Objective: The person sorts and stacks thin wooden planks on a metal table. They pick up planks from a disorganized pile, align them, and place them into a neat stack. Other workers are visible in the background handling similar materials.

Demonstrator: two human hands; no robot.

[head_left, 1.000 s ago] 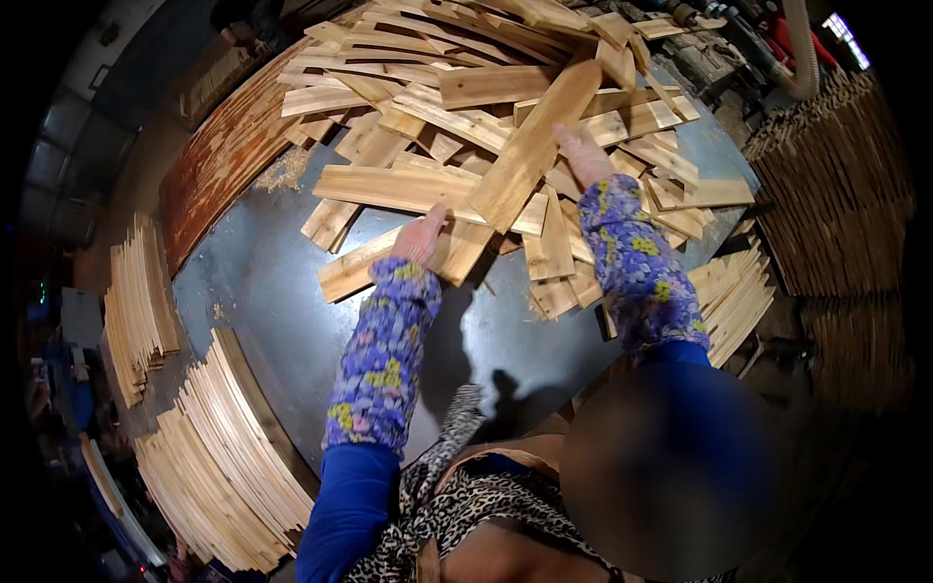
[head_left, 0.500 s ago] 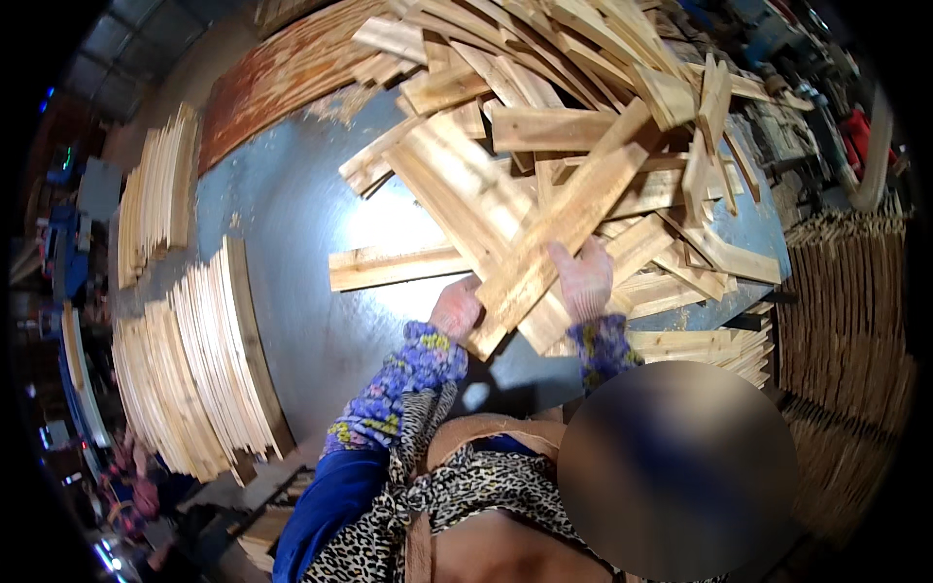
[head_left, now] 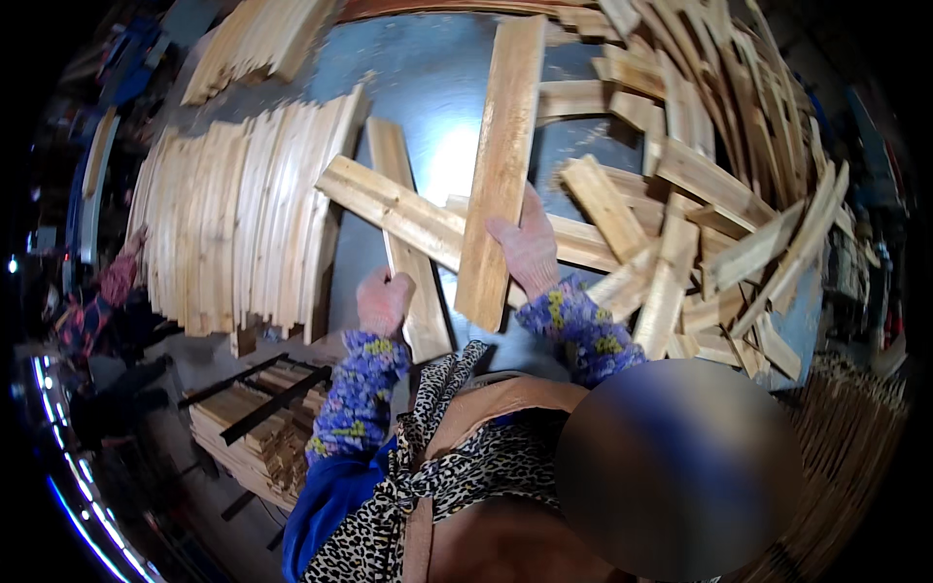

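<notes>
Beside the stacked slats (head_left: pixel 233 223) on the grey worktop (head_left: pixel 428 87), the left hand (head_left: pixel 384 301) closes its grip on a narrow plank (head_left: pixel 406 233) while the right hand (head_left: pixel 527 248) clasps a long board (head_left: pixel 501 165) (lifted above the loose pile (head_left: pixel 700 194)).

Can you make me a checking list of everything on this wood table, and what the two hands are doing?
Surface: grey metal table, shiny patch in the middle, mostly covered with wood.
Job's things: long plank gripped at its near end by the right hand; narrower plank under the left hand, lying flat.
Clutter: loose heap of short boards on the right, criss-crossed.
Hands: both gloved, both on planks.
Cables: nothing seen.
Surroundings: row of boards stacked on edge to the left; low pile of slats below the table edge; another person's sleeve at far left.
</notes>
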